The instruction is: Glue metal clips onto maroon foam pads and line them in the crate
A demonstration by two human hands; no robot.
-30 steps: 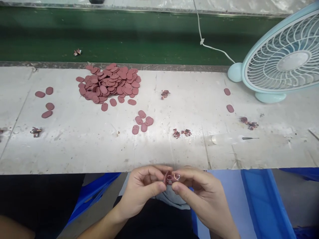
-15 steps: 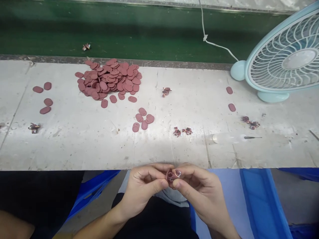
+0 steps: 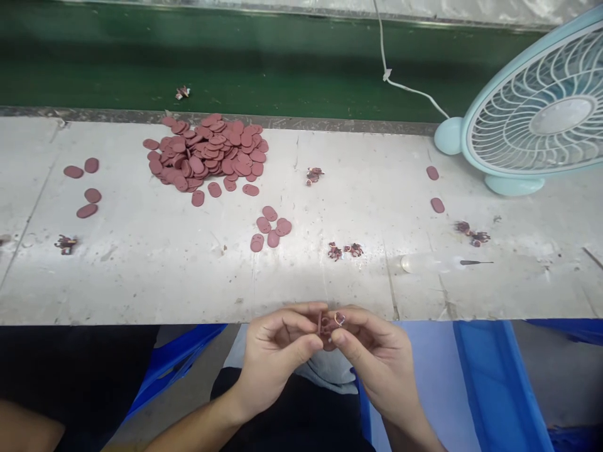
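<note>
The small reddish-brown oval tag (image 3: pixel 321 324) sits pinched between your two hands, just below the near edge of the surface (image 3: pixel 141 276) and about midway along it, over your lap. You hold it edge-on to the camera, so it shows as a thin upright sliver: its long axis runs roughly up and away from you, toward the far edge, and its flat faces look left and right. Your left hand (image 3: pixel 277 351) has its grip pressed together on the tag from the left, thumb and forefinger closing on the lower part. Your right hand (image 3: pixel 372 355) pinches a small pale wire ring (image 3: pixel 338 319) with its grip, touching or just beside the tag's upper end on the right; whether the ring already passes through the tag you cannot tell from here. Both hands are equally near the piece, fingertips almost meeting

Farther out on the surface, a few loose tags (image 3: pixel 271 229) lie near the middle, two small finished-looking clusters (image 3: pixel 343 250) to their right, and a big heap of tags (image 3: pixel 207 154) toward the far edge at left. A pale blue fan (image 3: pixel 532 119) stands at the far right corner, and a thin dark pick (image 3: pixel 475 262) lies near the right end
</note>
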